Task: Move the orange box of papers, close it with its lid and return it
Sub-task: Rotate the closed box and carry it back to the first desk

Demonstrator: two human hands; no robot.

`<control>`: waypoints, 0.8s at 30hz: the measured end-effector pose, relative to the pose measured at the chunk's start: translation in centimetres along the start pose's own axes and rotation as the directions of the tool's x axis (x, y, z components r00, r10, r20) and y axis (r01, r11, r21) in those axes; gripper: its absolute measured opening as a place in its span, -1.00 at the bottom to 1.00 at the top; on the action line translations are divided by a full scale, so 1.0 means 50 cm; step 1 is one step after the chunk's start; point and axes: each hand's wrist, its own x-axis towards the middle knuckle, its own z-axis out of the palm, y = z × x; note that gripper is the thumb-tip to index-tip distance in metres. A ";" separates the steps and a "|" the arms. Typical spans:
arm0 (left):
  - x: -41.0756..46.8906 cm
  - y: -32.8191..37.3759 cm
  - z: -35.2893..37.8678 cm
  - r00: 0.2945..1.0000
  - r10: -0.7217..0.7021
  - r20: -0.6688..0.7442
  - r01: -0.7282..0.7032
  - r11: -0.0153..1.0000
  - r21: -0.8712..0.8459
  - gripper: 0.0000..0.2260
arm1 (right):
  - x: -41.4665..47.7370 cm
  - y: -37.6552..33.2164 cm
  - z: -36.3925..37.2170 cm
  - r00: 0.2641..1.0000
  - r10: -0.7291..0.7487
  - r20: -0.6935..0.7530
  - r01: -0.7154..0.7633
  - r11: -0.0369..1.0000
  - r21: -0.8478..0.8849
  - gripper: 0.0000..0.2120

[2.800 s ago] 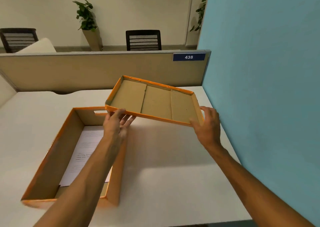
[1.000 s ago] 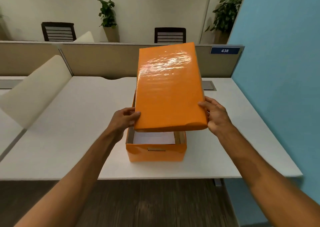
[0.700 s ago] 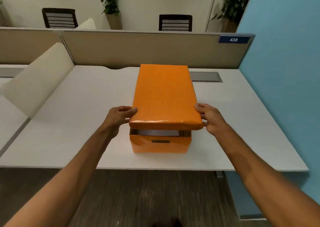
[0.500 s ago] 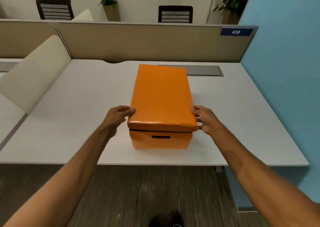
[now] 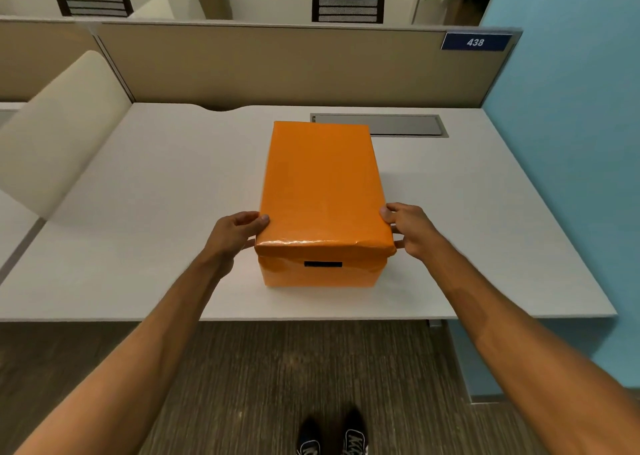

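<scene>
Lid [image 5: 322, 180] seated on orange box [image 5: 320, 274]; my hands pinch its near corners.
Left hand [image 5: 235, 234], right hand [image 5: 410, 229]: glossy, slippery wrap, probably paper-heavy, so I'd lift by the handle slot [image 5: 322, 264].

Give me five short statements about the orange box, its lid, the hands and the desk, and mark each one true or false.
1. The lid sits on the orange box, covering its opening. True.
2. The left hand lies flat on top of the lid. False: it is at the lid's left edge.
3. The right hand is at the lid's right edge. True.
4. Papers stick out from under the lid. False: no papers show.
5. The box stands on the floor. False: it stands on the white desk, near its front edge.
</scene>
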 end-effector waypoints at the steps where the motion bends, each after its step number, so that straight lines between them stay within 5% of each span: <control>1: 0.000 -0.001 -0.001 1.000 -0.001 0.000 0.001 1.000 -0.004 -0.49 | 0.001 0.001 0.000 1.000 -0.003 0.002 0.003 1.000 0.000 -0.60; 24: 0.005 -0.035 0.004 1.000 -0.020 0.013 0.020 1.000 -0.003 -0.57 | 0.011 0.034 0.022 0.992 -0.110 -0.068 0.099 0.985 -0.143 -0.61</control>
